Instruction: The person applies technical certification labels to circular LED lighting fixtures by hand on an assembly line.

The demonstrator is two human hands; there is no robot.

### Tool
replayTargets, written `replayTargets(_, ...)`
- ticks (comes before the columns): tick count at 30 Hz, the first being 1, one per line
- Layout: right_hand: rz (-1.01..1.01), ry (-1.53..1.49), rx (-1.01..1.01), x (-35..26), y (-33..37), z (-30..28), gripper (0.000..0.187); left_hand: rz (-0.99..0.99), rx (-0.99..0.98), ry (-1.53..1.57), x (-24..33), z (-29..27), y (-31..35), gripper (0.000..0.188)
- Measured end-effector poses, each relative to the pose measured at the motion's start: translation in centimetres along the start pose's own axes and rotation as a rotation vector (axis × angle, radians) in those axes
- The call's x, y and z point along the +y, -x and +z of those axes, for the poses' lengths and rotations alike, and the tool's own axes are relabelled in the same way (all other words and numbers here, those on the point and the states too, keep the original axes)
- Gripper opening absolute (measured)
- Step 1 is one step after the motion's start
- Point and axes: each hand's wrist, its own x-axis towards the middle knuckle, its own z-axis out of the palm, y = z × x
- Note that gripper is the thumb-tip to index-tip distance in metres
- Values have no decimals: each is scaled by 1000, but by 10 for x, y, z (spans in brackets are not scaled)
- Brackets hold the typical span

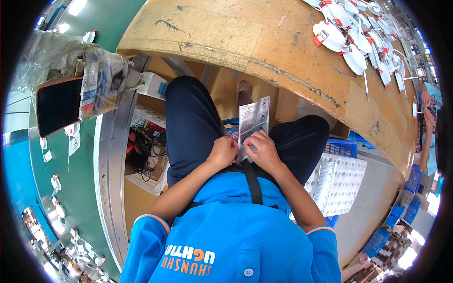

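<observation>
Item: one printed paper leaflet (255, 113), standing near-upright above the lap, between the knees of the dark trousers (191, 125). Right hand (262, 150): resting curled on its lower part, apparently pinching it. Left hand (225, 152): lying by its left edge, fingertips hiding; I cannot tell how closed. Handling, by judgement: weighing little, bending softly, creasing easily; side edges are offering the best hold.

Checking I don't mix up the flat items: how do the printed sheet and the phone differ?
The sheet is pale and covered in print; the phone shows a dark screen.
The sheet is at the left hand and right hand, above the lap; the phone is beside a wrapped bundle, away from both hands.
Both look roughly rectangular.
</observation>
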Motion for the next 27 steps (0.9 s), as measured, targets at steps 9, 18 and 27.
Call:
replayTargets(9, 180, -118, 14, -54, -17, -93, 8, 15, -41, -89, 3, -1, 1, 9)
replayTargets(18, -4, -215, 86, -135, -25, -147, 17, 151, -206, 135, 37, -34, 41, 34)
replayTargets(27, -315, -118, -223, -139, -14, -117, 16, -247, -603, 955, 74, -18, 41, 51)
